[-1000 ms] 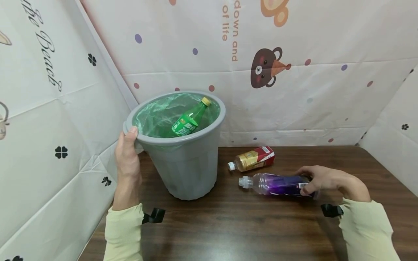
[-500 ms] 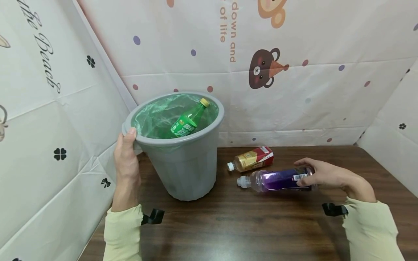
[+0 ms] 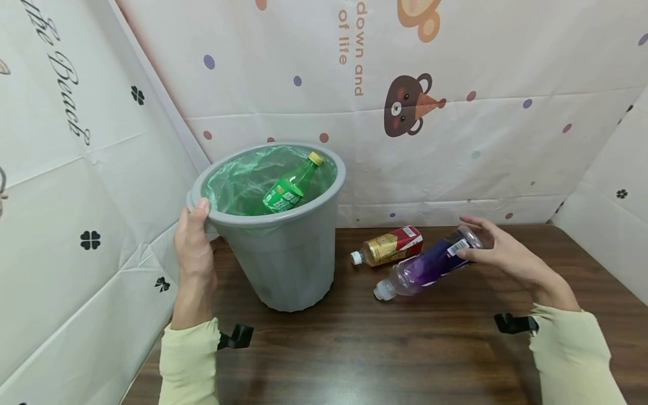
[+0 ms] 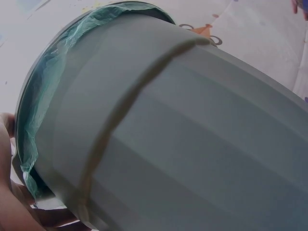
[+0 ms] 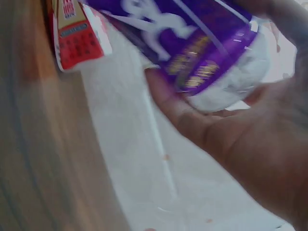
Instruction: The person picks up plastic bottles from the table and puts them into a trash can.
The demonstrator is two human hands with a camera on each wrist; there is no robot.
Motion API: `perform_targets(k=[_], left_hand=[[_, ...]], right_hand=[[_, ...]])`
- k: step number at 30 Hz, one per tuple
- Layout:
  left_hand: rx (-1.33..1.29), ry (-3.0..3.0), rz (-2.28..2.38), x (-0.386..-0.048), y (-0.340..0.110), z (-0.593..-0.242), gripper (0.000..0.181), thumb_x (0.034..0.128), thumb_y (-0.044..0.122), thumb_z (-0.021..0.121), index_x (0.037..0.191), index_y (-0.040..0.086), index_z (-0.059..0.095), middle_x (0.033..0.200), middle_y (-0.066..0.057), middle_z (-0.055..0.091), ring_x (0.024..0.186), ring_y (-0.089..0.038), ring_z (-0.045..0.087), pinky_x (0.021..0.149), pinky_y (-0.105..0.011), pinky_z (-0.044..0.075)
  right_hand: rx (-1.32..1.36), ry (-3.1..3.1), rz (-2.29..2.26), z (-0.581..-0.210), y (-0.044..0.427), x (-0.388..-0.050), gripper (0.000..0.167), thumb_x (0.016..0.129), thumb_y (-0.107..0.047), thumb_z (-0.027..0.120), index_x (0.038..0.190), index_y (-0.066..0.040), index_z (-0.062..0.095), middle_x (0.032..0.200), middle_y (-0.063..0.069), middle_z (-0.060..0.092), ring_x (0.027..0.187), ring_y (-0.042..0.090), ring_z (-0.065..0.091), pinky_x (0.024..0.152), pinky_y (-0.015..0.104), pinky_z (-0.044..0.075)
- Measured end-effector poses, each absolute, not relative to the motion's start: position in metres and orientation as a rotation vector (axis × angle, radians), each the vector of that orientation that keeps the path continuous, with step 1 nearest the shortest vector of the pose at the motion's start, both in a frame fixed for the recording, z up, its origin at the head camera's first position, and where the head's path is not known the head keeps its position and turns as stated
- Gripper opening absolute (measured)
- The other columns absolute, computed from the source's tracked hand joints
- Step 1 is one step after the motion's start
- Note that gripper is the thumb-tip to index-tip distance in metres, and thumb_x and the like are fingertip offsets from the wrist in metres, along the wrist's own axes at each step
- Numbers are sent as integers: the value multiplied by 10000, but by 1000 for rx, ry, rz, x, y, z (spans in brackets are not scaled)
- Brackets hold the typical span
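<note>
Here, left hand (image 3: 194,247) curled round the bin rim (image 3: 275,220), right hand (image 3: 508,256) round a tilted purple bottle (image 3: 429,265).

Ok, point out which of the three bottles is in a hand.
The purple-labelled bottle: the right hand grips it near its base. The red-and-gold bottle lies on the table, and the green bottle leans inside the bin.

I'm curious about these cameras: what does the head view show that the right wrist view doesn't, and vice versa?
Only the head view shows the bin, the green bottle inside and the left hand gripping the rim. Only the right wrist view shows gold print and a white design on the purple bottle. Both show that bottle, the right hand holding it, and the red bottle.
</note>
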State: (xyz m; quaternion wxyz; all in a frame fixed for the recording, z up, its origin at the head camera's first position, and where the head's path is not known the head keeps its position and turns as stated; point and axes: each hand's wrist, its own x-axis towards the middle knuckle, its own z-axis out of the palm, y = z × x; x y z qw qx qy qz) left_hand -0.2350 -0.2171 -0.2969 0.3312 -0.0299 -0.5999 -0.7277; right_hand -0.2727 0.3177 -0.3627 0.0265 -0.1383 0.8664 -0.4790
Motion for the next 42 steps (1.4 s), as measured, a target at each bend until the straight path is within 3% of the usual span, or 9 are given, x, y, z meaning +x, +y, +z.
perform_targets(k=[3, 5, 9, 11, 16, 20, 24, 31, 42], left_hand=[[-83, -1566, -1904, -235, -217, -297, 573, 1031, 366, 581, 1526, 80, 542, 1497, -108, 540, 1395, -229, 418, 1183, -340, 223], [-82, -1566, -1905, -235, -217, -297, 570, 1030, 365, 581, 1524, 82, 546, 1492, -105, 543, 1390, -225, 420, 1181, -335, 227], [-76, -1565, -1904, -235, -217, -297, 561, 1030, 363, 581, 1515, 81, 553, 1463, -102, 553, 1372, -224, 426, 1169, -332, 242], [-73, -1564, -1903, -235, -217, -297, 556, 1030, 363, 582, 1508, 79, 559, 1447, -104, 560, 1364, -227, 430, 1164, -333, 250], [-87, -1560, -1901, -235, -217, -297, 560, 1030, 360, 583, 1512, 76, 557, 1467, -108, 555, 1373, -229, 431, 1169, -329, 248], [-93, -1555, -1900, -236, -217, -297, 557, 1028, 356, 584, 1504, 68, 562, 1455, -114, 562, 1370, -234, 435, 1167, -332, 249], [-80, -1550, -1901, -235, -216, -297, 548, 1024, 356, 588, 1490, 67, 571, 1425, -109, 572, 1359, -236, 439, 1160, -337, 255], [-86, -1559, -1904, -235, -217, -297, 554, 1028, 365, 587, 1501, 77, 565, 1447, -108, 567, 1369, -233, 437, 1170, -342, 246], [-85, -1558, -1904, -235, -217, -298, 565, 1025, 361, 580, 1509, 68, 557, 1467, -110, 555, 1385, -225, 421, 1180, -331, 225]], right_hand=[[-380, 2591, -1687, -370, 315, -278, 820, 1036, -185, 689, 1693, -113, 203, 1705, 268, 207, 1481, 347, 344, 900, 128, 463], [-342, 2417, -1932, -377, 311, -282, 769, 1047, -133, 667, 1678, -126, 227, 1706, 251, 187, 1458, 307, 396, 915, 155, 496], [-291, 1944, -2435, -393, 300, -292, 518, 1036, -11, 634, 1490, -101, 400, 1481, 143, 459, 1165, 122, 611, 908, 243, 558], [-278, 1689, -2622, -399, 294, -295, 369, 1032, 26, 616, 1360, -68, 476, 1328, 58, 579, 1104, 132, 657, 912, 272, 565], [-186, 1469, -2756, -409, 280, -298, 87, 1058, -32, 608, 1127, -57, 655, 1082, 36, 734, 966, 144, 699, 847, 262, 560], [-80, 1609, -2689, -413, 271, -297, 116, 1089, -160, 610, 1020, -160, 703, 960, -8, 742, 834, 131, 705, 734, 267, 571], [34, 1807, -2557, -413, 264, -298, 74, 1091, -286, 619, 1087, -216, 598, 941, -65, 717, 813, 114, 712, 690, 291, 583], [101, 2059, -2242, -413, 259, -300, 430, 1092, -441, 577, 1336, -136, 398, 1010, -80, 645, 902, 102, 667, 767, 308, 587], [-46, 1888, -2310, -405, 266, -297, 277, 1075, -91, 511, 1314, -78, 372, 1030, -36, 663, 874, 138, 681, 750, 334, 580]])
